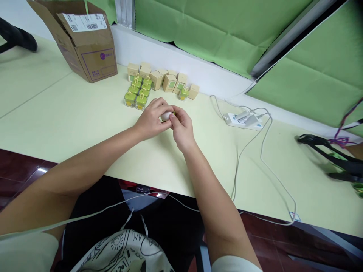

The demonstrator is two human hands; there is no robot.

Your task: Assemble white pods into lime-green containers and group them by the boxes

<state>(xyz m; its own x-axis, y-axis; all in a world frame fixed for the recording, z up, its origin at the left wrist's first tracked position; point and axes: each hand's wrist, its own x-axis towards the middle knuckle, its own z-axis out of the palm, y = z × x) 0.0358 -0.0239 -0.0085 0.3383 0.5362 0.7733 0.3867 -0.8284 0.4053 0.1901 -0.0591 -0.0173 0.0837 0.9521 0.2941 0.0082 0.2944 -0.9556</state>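
Above the middle of the table, my left hand (154, 118) and my right hand (183, 127) meet with fingers closed around a small white rounded thing (166, 116). A bit of yellow shows by my right fingertips. Much of the white thing is covered by my fingers, so its kind is unclear. Just beyond my left hand stand several small clear containers with green lids and loop handles (141, 101), in two rows. Another green-lidded container (183, 93) stands apart, beyond my right hand. Behind them is a group of small tan boxes (169, 83).
An open cardboard carton (95, 60) stands at the back left. To the right lies a white power strip (244, 121) with plugs and white cables trailing over the table's front edge. Black stand-like objects (334, 155) sit at the far right. A low white wall (164, 56) runs behind.
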